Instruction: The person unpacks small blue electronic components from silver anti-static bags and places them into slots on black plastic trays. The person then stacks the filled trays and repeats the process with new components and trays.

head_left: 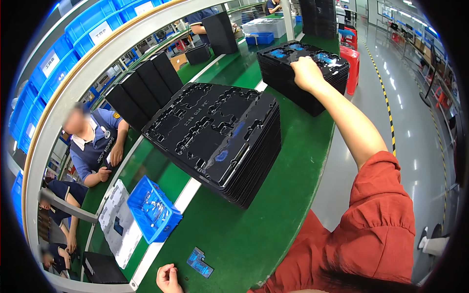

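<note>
A: Where is the right hand (306,72) seen?

B: It is stretched far out and laid on the top tray of the far stack of black trays (305,73), which stands at the far right of the green tabletop (273,215). Blue parts (326,58) are seated in that top tray. The fingers are curled down onto the tray's edge; whether the grip is pinched on it cannot be told.

A: And the left hand (168,279)?

B: It is rested on the near edge of the tabletop, loosely curled with nothing held. A small blue part (200,262) is lain just to its right, apart from it.

A: What else is placed about?

B: A near stack of black trays (217,136), empty on top, is set in the middle. A blue bin (152,210) is seen to the left, and a seated person (93,144) beyond it
</note>
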`<action>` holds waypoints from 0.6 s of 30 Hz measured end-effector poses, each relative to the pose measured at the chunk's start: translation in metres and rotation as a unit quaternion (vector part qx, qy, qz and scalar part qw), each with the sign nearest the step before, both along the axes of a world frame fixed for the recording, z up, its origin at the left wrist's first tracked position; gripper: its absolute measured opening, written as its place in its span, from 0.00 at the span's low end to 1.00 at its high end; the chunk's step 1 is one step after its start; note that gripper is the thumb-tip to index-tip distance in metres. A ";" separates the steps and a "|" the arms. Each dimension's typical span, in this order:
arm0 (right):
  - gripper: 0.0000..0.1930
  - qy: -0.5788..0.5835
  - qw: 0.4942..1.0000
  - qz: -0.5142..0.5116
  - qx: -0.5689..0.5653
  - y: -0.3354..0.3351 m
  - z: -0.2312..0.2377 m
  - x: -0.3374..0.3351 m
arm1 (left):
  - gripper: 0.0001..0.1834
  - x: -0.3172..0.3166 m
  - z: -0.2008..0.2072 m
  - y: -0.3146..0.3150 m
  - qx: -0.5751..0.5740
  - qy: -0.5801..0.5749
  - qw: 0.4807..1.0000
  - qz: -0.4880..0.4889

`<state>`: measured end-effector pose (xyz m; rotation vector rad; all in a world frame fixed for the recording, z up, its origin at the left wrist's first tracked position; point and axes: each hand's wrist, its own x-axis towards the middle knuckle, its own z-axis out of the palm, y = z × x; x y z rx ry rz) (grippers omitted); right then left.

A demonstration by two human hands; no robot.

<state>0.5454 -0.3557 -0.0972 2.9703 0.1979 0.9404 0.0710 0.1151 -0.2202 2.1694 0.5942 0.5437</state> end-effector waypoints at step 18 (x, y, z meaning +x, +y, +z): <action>0.44 0.182 0.941 -0.235 0.161 -0.054 0.027 0.043 | 0.07 0.001 0.004 -0.005 -0.041 -0.010 0.999 0.019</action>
